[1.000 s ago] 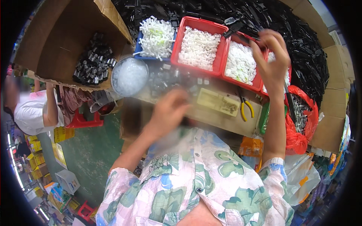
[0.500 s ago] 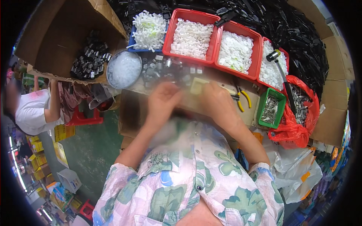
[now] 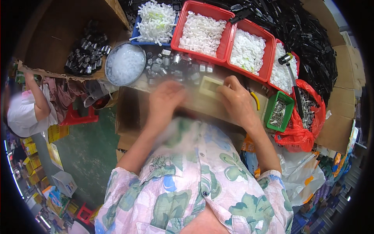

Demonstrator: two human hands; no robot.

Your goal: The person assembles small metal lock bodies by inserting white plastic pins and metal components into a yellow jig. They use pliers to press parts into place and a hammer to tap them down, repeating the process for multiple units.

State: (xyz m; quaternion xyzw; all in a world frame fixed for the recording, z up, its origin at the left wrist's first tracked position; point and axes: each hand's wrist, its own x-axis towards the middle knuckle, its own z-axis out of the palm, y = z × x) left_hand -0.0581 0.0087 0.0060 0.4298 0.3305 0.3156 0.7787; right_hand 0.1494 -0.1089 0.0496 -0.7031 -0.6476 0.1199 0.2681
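Note:
My left hand (image 3: 166, 100) hovers over the near edge of the worktop, its fingertips smeared by motion. Whether it holds anything is lost in the blur. Just right of it lies a cream rectangular block (image 3: 210, 86) with a hollow in its top. My right hand (image 3: 236, 98) is at the block's right end, thumb and fingers drawn together in a pinch; what is between them is hidden. Behind both hands several small silver metal sleeves (image 3: 165, 62) lie scattered on the table. The yellow-handled pliers (image 3: 255, 100) rest beside my right hand, partly covered by it.
Red trays (image 3: 212, 54) of white plastic parts and a blue tray (image 3: 136, 31) line the back. A round bowl (image 3: 145, 64) and a carton (image 3: 39, 43) stand left. Rightward are a green tray (image 3: 290, 113), a hammer (image 3: 290, 69), a red bag (image 3: 300, 138) and black parts (image 3: 307, 43).
My right hand has moved slightly right, showing more of the cream block and covering more of the pliers. My left hand stays over the near edge, still blurred. The view has shifted slightly.

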